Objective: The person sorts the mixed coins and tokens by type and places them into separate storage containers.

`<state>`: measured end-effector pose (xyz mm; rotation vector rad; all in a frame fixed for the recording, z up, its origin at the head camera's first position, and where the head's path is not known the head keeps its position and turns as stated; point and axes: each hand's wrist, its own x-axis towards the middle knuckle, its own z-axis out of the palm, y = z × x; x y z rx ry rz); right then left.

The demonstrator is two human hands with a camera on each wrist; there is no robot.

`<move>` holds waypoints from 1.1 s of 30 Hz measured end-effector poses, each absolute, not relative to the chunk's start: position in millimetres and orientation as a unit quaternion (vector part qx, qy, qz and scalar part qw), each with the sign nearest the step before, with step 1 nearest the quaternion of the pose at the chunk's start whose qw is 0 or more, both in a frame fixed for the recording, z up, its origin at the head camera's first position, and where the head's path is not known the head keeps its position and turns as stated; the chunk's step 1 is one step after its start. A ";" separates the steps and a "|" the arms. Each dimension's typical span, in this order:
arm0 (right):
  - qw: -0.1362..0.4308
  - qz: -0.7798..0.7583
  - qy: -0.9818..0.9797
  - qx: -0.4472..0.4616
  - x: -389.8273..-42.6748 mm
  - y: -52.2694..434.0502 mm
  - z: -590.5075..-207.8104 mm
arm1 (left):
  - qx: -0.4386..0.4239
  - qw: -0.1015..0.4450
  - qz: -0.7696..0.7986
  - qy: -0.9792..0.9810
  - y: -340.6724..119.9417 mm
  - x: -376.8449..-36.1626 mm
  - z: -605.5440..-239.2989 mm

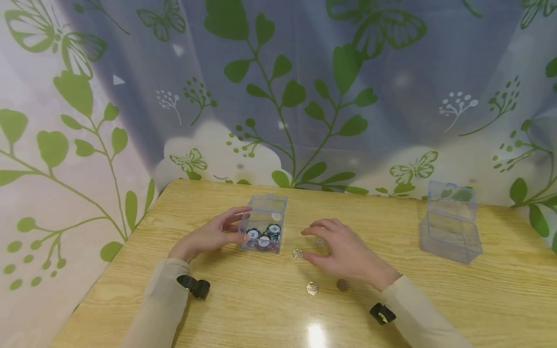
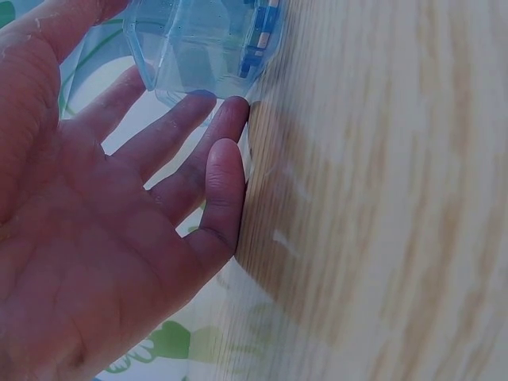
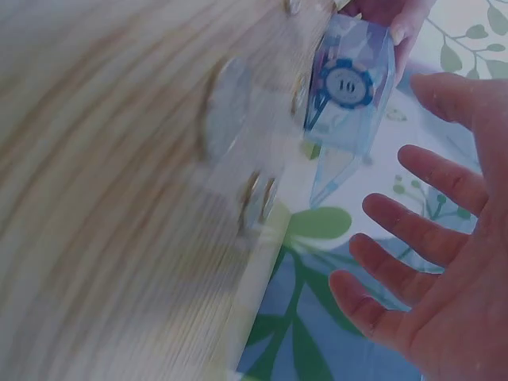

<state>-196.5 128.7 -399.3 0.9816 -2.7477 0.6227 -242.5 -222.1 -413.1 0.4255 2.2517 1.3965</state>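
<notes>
left hand (image 1: 212, 235): fingers straight and relaxed, fingertips resting against the left wall of the chip box, little finger's edge on the counter; it grips nothing.
right hand (image 1: 345, 252): palm down with fingers spread and loosely bent, hovering over the coins just right of the chip box; nothing pinched that the views show.
chip box (image 1: 263, 229): clear plastic, upright on the counter between the two hands, holding blue-and-white poker chips, one marked 10.
coins (image 1: 298, 253): four loose on the counter, two near the right fingertips, two nearer the person beside the right wrist.
empty box (image 1: 451, 223): clear, lid raised, well apart to the right.
counter (image 1: 478, 299): pale wood grain.
backdrop: leaf-and-butterfly curtain.
</notes>
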 end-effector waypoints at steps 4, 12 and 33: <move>0.076 0.215 -0.919 0.322 -195.6 144.5 -402.1 | 0.150 0.229 0.504 0.819 -222.8 -243.3 -413.4; 0.047 0.228 -0.930 0.283 -193.3 174.0 -403.8 | 0.149 0.225 0.500 0.823 -222.5 -243.3 -414.2; 0.011 0.241 -0.921 0.307 -189.0 232.6 -409.7 | 0.144 0.225 0.498 0.825 -221.7 -242.8 -413.4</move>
